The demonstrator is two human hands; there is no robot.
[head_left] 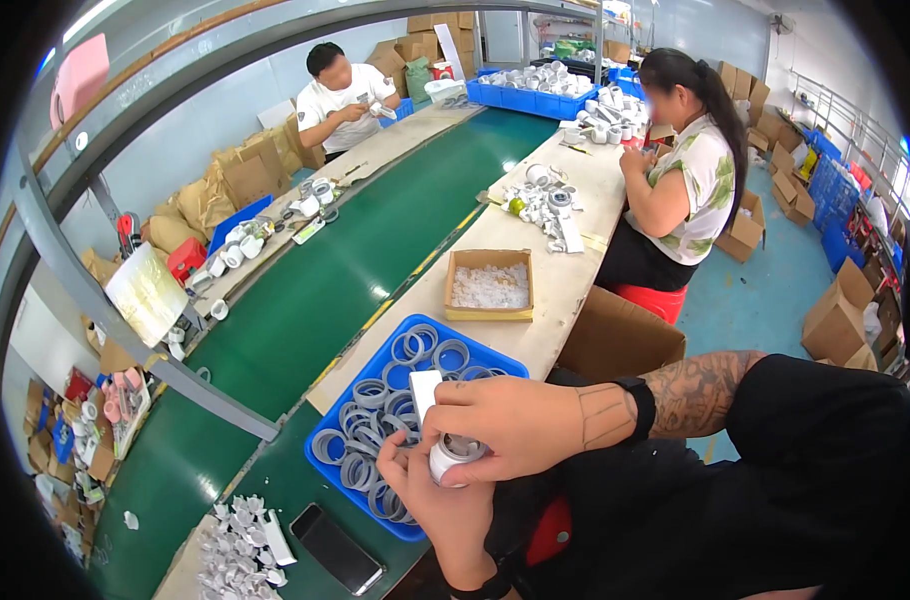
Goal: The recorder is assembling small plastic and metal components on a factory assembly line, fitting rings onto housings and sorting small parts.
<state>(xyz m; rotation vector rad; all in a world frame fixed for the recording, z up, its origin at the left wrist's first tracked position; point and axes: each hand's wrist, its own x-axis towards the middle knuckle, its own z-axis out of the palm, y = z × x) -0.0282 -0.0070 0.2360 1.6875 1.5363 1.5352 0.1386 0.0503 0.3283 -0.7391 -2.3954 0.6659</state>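
Note:
Both hands are closed on a white plastic housing [450,466] with a round, cup-like end, held over the near edge of a blue tray. My left hand [453,512] grips the round end from below, and my right hand [520,425] reaches across from above with its fingers round the rim. A white rectangular piece [425,392] sticks up beside the right fingers; whether it belongs to the housing I cannot tell. Inside the round end something brownish shows, partly hidden by the fingers. Grey rings [371,393] lie heaped in the blue tray [317,405] under my hands.
A black phone [337,550] and small white plastic parts [240,555] lie left of the tray. Beyond it stands a cardboard box [489,312] of small whitish pieces. A green conveyor belt [305,300] runs alongside. Two people [690,190] work farther along. A metal post [210,395] rises left.

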